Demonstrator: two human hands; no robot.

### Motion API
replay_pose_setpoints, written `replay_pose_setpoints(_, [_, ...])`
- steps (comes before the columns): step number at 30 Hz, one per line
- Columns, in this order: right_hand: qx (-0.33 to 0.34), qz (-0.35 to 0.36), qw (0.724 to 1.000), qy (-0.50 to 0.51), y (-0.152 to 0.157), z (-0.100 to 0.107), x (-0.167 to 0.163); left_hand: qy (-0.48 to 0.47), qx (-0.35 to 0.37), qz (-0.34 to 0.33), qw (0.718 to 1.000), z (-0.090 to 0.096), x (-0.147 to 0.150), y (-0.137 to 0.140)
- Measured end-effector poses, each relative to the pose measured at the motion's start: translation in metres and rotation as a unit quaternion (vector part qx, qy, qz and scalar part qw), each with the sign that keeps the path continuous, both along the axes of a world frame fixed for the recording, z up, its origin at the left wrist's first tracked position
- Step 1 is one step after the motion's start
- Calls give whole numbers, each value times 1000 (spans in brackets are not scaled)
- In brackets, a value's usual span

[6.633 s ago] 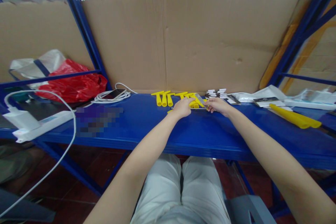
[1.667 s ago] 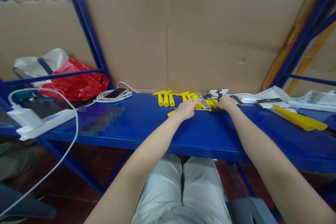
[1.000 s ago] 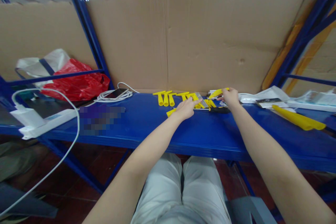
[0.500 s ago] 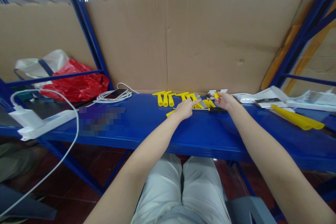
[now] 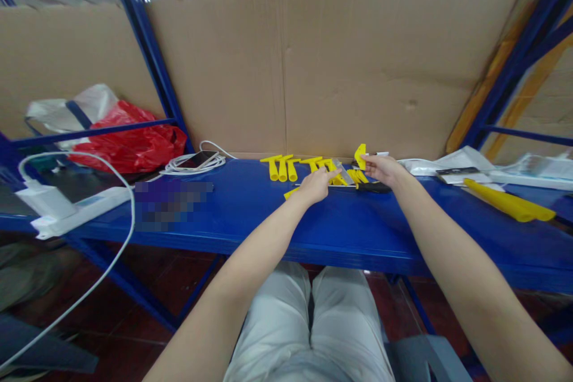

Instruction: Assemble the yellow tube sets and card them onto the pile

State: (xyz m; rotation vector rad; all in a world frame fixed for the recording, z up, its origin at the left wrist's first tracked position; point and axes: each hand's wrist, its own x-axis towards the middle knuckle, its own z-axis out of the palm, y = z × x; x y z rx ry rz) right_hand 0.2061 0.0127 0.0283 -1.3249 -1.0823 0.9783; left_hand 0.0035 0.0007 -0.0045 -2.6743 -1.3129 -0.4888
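My left hand point(image 5: 315, 185) is closed round what looks like a yellow-handled scraper, its index finger stretched forward toward the greyish flat blade point(image 5: 344, 173). A yellow handle end point(image 5: 290, 193) sticks out behind this hand. To the right, my right hand point(image 5: 380, 168) pinches a small, flat, angular yellow plastic scraper point(image 5: 360, 156) and holds it up near the cardboard. Several small yellow pieces point(image 5: 358, 176) lie between the hands. Below the right hand rests a black-handled tool point(image 5: 373, 187). Yellow T-shaped tools point(image 5: 282, 168) stand in a row left of my left hand.
A cardboard sheet point(image 5: 358, 65) backs the blue shelf point(image 5: 250, 209). On the left are a red bag point(image 5: 129, 140), a coiled white cable point(image 5: 192, 164) with a phone, and a power strip point(image 5: 85, 209). Yellow tubular pieces point(image 5: 510, 203) and plastic packets point(image 5: 465, 161) lie right.
My right hand has raised the small yellow scraper and turned it so more of its shape shows. My left hand has stayed in place.
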Motion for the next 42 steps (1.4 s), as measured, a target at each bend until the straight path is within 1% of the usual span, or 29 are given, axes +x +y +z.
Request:
replay_pose_setpoints(2, [-18, -16, 999, 41, -1, 2, -2, -1, 0, -1, 1000, 0, 0, 0])
replay_pose_setpoints(3, [-20, -25, 999, 44, -1, 2, -2, -2, 0, -2, 1000, 0, 0, 0])
replay_pose_setpoints(7, [-6, -31, 999, 15, 0, 1, -4, -9, 2, -3, 1000, -2, 0, 2])
replay_pose_setpoints(12, [1, -3, 997, -81, -2, -2, -8, -37, 1, -3, 999, -5, 1, 5])
replay_pose_setpoints(17, [8, 12, 981, -195, -9, -1, -19, -52, -3, -2, 999, -6, 2, 5])
replay_pose_setpoints(21, [14, 20, 968, -248, -14, 0, -27, -57, -5, -7, 998, -5, 2, 3])
replay_pose_setpoints(32, [25, 22, 958, -284, -14, -3, -29, -58, -13, -3, 998, -6, 2, 6])
replay_pose_setpoints(42, [23, 23, 959, -281, -14, -3, -31, -71, -14, -19, 997, -8, 3, 10])
